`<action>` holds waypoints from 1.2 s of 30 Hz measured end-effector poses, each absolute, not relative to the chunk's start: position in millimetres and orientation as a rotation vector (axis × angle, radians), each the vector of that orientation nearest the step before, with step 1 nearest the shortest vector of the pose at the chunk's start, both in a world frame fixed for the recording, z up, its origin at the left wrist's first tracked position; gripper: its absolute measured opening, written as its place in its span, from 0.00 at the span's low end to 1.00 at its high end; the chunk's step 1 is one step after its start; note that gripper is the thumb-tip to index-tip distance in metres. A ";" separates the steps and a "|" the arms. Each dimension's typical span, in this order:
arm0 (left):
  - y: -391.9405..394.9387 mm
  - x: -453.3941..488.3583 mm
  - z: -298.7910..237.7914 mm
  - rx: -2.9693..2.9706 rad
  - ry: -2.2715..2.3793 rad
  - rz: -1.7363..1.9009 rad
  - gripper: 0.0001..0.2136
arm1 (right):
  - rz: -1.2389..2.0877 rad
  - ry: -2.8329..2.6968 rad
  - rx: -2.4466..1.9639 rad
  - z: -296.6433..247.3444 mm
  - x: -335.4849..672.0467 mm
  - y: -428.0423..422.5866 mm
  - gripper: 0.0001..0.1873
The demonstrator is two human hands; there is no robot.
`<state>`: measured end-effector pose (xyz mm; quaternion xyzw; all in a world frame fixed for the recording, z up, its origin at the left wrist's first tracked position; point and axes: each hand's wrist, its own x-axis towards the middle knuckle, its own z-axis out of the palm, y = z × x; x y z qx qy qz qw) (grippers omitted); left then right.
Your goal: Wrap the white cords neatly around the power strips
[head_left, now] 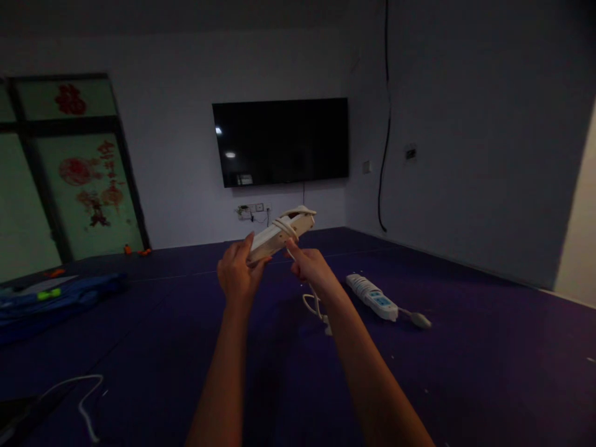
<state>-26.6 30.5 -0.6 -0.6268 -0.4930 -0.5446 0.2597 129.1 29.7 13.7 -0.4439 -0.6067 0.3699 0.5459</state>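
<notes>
A white power strip (pixel 265 241) is held up in front of me, tilted with its far end higher. My left hand (pixel 238 268) is closed round its near end. White cord (pixel 285 227) wraps several times about the strip's far half. My right hand (pixel 307 264) pinches the cord just below the strip, thumb against the wraps. From that hand the loose cord (pixel 316 305) hangs down to its plug (pixel 328 327) near the floor. To the right lies a second power strip (pixel 372 297), its cord wound round it and its plug (pixel 421 320) sticking out.
Dark purple flooring (pixel 186 354) spreads all around. Blue cloth (pixel 69 304) lies at the left, and a white cable (pixel 84 397) at the lower left. A television (pixel 282 143) hangs on the far wall above sockets (pixel 251 211). A black cable (pixel 385 155) runs down the right corner.
</notes>
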 end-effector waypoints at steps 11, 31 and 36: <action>21.5 -57.8 9.9 -1.737 -1.826 -1.102 0.28 | 0.269 -2.059 -1.252 6.0 131.8 30.6 0.11; -3.6 -88.8 22.3 -2.486 -2.046 -0.796 0.29 | 0.067 -2.024 -0.714 3.6 135.0 39.0 0.27; -16.9 -82.2 27.0 -2.649 -2.154 -0.675 0.25 | 0.384 -2.156 -0.801 3.5 138.5 30.6 0.30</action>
